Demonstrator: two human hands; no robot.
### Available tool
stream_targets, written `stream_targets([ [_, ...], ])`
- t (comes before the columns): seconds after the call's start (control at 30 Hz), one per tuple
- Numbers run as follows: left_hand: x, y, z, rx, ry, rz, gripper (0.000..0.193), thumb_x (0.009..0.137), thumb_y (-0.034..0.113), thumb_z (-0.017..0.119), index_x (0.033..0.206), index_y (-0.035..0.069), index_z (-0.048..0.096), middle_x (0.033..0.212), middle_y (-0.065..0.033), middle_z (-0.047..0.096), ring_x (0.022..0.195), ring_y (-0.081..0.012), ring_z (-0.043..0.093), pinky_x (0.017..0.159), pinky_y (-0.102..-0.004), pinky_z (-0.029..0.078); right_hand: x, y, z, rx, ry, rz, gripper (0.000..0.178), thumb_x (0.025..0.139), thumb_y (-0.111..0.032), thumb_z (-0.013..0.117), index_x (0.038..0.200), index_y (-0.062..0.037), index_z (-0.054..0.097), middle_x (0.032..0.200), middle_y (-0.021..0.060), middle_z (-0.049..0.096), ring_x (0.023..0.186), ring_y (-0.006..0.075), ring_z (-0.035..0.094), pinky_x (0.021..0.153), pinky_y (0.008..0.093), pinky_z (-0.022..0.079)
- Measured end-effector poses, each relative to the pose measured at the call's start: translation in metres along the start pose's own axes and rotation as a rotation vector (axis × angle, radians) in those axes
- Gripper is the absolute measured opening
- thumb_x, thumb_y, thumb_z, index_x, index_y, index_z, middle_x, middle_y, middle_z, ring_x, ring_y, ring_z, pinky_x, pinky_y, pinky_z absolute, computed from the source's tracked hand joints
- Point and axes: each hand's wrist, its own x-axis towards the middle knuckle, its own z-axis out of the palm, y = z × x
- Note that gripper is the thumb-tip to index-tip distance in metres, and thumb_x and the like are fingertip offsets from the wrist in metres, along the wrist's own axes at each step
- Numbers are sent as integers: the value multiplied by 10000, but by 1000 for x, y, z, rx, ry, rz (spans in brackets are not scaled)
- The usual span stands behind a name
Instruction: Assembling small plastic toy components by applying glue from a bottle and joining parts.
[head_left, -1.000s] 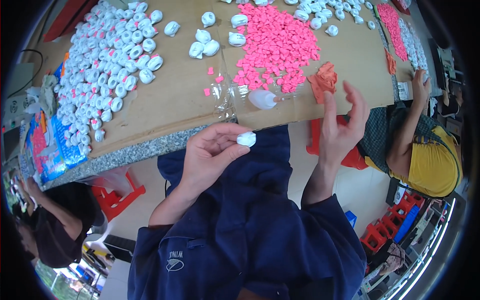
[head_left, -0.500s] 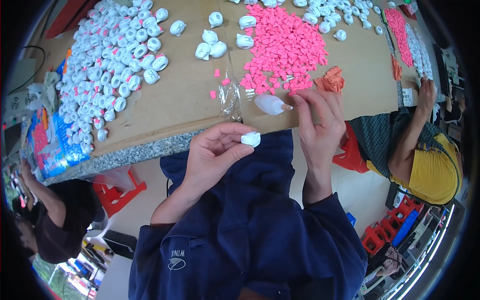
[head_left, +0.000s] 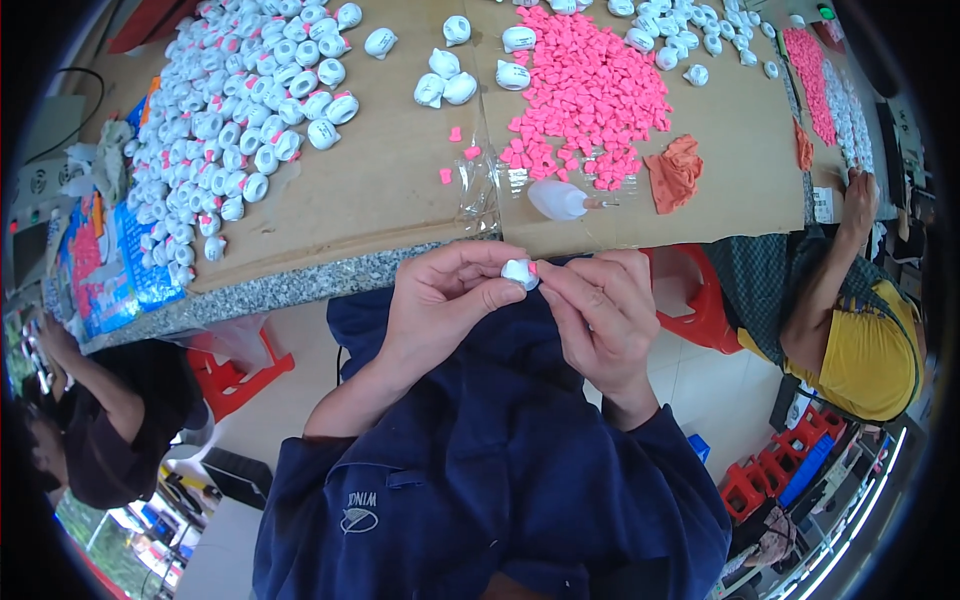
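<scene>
Two bare hands are held close together in front of a navy garment point(head_left: 480, 450), by the near edge of a stone-rimmed table point(head_left: 330, 272). A small, rounded white piece point(head_left: 515, 272) is pinched between the thumb and fingers of the left hand point(head_left: 440, 300). Against its right side, a tiny pink piece point(head_left: 533, 269) is held by the thumb and forefinger of the right hand point(head_left: 608, 310), whose other fingers are curled in. On the cardboard point(head_left: 370, 190) by which the table is covered, a translucent squeeze bottle point(head_left: 556, 200) is laid on its side, its narrow tip pointed right toward a crumpled orange cloth point(head_left: 676, 175). Three loose pink pieces point(head_left: 472, 153) are scattered to the bottle's upper left, and a pink heap point(head_left: 590, 95) is spread beyond it. The table's left side is filled by a mass of white pieces point(head_left: 225, 125), many of them flecked with pink. More white pieces point(head_left: 697, 75) are strewn near the heap's far right. At right, a co-worker in yellow point(head_left: 870, 350) is seen, an arm stretched toward the work surface.
</scene>
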Motion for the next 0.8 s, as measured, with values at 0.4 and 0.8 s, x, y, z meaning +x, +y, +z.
stream_targets([
  [0.4,-2,3,6,514,25,265,233,725,-41,674,953,5,661,952,-106,647,864,-158,626,743,-250,506,-2,4,-4,406,-85,376,153,649,-16,730,789,-20,668,740,50,598,707,157,505,606,258,385],
  [0.8,2,6,2,701,-18,404,218,679,-27,705,890,21,679,910,-99,661,805,-193,629,702,-275,499,-9,3,12,402,25,330,109,675,2,704,764,-17,642,732,49,589,698,159,506,596,257,389],
])
